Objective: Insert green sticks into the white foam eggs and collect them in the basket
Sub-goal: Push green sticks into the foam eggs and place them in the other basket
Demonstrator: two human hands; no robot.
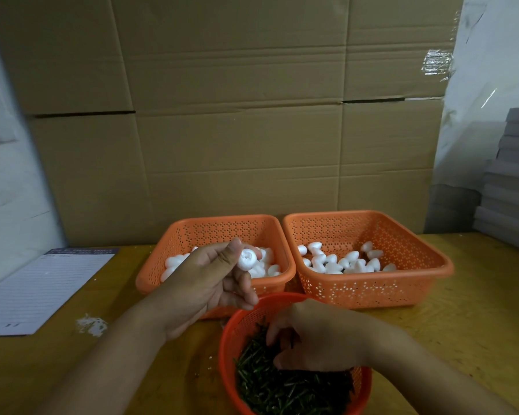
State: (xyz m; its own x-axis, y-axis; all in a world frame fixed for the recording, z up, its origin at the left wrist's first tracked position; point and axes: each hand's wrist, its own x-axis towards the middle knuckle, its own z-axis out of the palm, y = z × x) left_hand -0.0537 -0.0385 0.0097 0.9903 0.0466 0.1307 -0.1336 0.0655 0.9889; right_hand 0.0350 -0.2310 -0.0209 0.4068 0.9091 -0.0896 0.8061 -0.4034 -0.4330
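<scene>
Lined paper sheet (41, 290) at table's (477, 310) left edge, white crumbs (92, 324) beside it, cardboard boxes (222, 115) behind, grey stacked boards (510, 175) at right

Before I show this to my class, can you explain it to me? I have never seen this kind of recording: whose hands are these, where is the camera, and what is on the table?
There is one picture, taken by a wide-angle camera worn on a person's head, looking forward and down. No machine is involved: the two bare hands are that person's.

The left hand holds one white foam egg in its fingertips. The right hand reaches into a round red basket full of green sticks; whether it has gripped one cannot be seen.

Behind stand two orange square baskets, left and right, both holding loose foam eggs. They sit on a yellow wooden table. A lined sheet of paper and some white foam crumbs lie at left. Cardboard boxes form the backdrop.
</scene>
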